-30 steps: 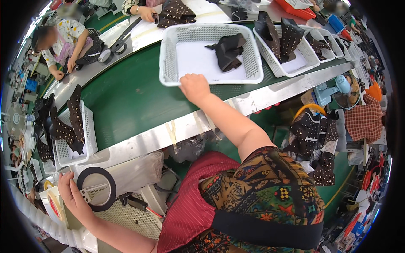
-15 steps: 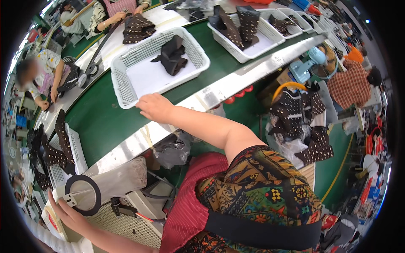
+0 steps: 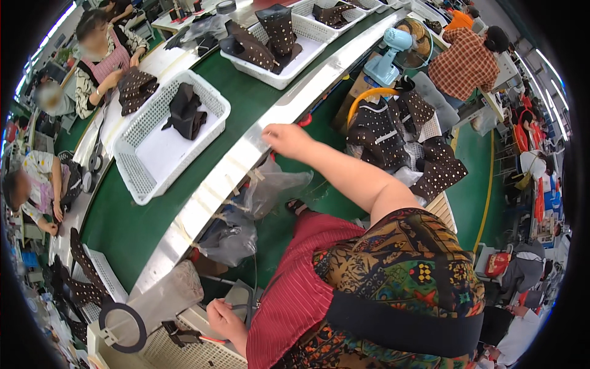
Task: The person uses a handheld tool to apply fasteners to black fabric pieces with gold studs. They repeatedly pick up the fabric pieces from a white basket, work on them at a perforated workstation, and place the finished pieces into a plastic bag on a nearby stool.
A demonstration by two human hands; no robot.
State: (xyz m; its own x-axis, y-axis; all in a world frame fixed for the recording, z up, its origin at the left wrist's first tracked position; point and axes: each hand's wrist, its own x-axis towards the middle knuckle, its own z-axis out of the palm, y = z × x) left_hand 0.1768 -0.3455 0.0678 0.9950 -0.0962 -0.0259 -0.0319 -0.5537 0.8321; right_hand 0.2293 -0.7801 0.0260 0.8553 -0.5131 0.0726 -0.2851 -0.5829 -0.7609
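Note:
My right hand [image 3: 287, 140] hovers by the shiny metal edge [image 3: 236, 157] of the green conveyor belt, fingers loosely curled with nothing visible in them. Beyond it on the belt stands a white perforated basket [image 3: 184, 163], apart from the hand. A dark, crumpled boot upper [image 3: 185, 112] lies in that basket on white paper. Low beside my red striped apron [image 3: 301, 270], my left hand [image 3: 224, 317] is curled closed, and I see nothing in it. It is near a cream work surface with a black ring-shaped disc [image 3: 123, 328] on its left.
Another white basket [image 3: 289, 79] with studded boot uppers stands farther along the belt. Studded pieces [image 3: 393, 138] are piled at right, near a blue fan [image 3: 390, 58]. Clear plastic bags [image 3: 270, 184] hang under the metal edge. A co-worker across holds a studded piece [image 3: 136, 90].
My right hand has left the basket's rim and drawn back to the metal edge. The left hand has come from the disc toward my apron. The view has swung right.

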